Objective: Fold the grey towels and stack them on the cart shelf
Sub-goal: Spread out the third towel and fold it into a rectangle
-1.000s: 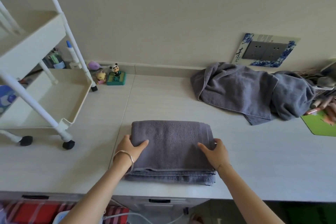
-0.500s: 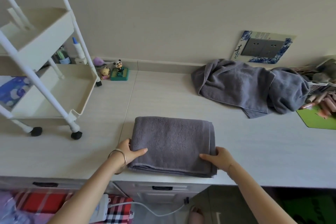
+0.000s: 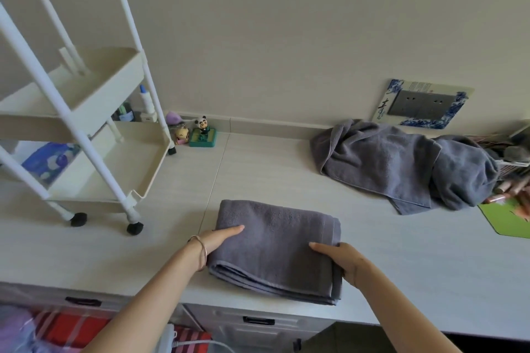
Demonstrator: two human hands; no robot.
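Note:
A folded grey towel [image 3: 275, 246] lies near the front edge of the pale counter. My left hand [image 3: 218, 239] grips its left edge, thumb on top and fingers hidden beneath. At the right edge my right hand [image 3: 341, 259] holds it the same way. A heap of unfolded grey towels [image 3: 401, 163] lies at the back right against the wall. The cream cart [image 3: 71, 112] stands on the counter at the left. Its lower shelf [image 3: 149, 180] and middle shelf [image 3: 126, 86] hold nothing that I can see.
Small figurines [image 3: 200, 132] stand by the wall next to the cart. A green mat [image 3: 504, 221] and a basket of small items [image 3: 516, 160] crowd the right edge. A socket plate [image 3: 421, 103] is on the wall. Drawers [image 3: 258, 321] sit below the counter.
My hands have slid along the towel's sides and now clasp its edges. The towel has turned slightly clockwise. The view has risen and shows more of the cart.

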